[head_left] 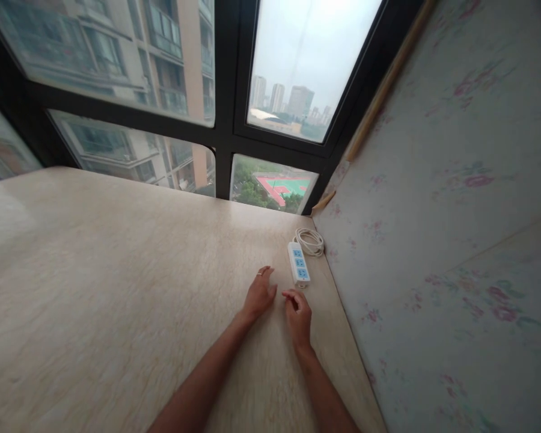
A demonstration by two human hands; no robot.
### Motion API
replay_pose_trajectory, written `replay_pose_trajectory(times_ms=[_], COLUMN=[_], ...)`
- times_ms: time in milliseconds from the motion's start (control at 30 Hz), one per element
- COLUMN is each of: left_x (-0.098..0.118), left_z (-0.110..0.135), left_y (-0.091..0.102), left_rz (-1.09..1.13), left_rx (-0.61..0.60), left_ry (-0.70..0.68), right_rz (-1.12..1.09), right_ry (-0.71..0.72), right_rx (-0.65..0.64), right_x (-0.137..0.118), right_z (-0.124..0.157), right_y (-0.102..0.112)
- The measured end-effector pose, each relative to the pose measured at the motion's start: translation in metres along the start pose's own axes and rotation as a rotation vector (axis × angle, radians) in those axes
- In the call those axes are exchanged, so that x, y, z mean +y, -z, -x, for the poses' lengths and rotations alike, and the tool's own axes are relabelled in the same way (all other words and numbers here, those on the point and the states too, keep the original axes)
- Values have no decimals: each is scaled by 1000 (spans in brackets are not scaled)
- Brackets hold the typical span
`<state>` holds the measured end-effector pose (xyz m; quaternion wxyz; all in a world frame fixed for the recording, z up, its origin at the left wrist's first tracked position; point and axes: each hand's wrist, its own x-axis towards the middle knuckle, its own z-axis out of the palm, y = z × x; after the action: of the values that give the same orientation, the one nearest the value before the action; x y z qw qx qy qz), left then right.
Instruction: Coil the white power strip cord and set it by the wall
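Note:
A white power strip (299,264) with blue sockets lies on the pale wooden surface (117,288) near the right wall, its white cable (310,241) coiled just beyond it. My left hand (260,294) rests palm down on the surface, fingers loosely curled, a ring on one finger, a little left of the strip. My right hand (298,311) hovers just short of the strip's near end, fingers bent and empty. Neither hand touches the strip.
A wall with floral wallpaper (455,240) rises along the right edge of the surface. Large dark-framed windows (225,138) stand at the far edge, showing buildings and a sports court far below. The surface spreads wide to the left.

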<state>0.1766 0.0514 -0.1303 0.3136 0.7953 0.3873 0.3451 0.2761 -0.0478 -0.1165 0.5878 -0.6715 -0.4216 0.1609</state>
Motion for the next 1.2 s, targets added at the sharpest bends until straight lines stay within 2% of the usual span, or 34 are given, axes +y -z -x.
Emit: replay_pose_trajectory(times_ms=[133,200,333,433,667,933,1200], left_x=[-28,-37,-39,-34,-28,-29,-29], left_z=[30,48,80,94,100,99,98], left_y=[52,74,101,104,101,106,106], left_rz=[98,156,322,328,154,350,406], left_rx=[95,177,327,348,275,284,306], left_ry=[32,92,288,317,190,257,276], right_rz=[44,82,90,90,82,58,48], right_ry=[92,160,181,175,165,201,197], right_rx=[-181,-252,-254,-255,-259,-226,-234], right_x=[-2,-3,0,4,7,11,12], right_z=[17,20,21,21,23,31,31], right_y=[-10,-11,-9,-7,-6,-5,-5])
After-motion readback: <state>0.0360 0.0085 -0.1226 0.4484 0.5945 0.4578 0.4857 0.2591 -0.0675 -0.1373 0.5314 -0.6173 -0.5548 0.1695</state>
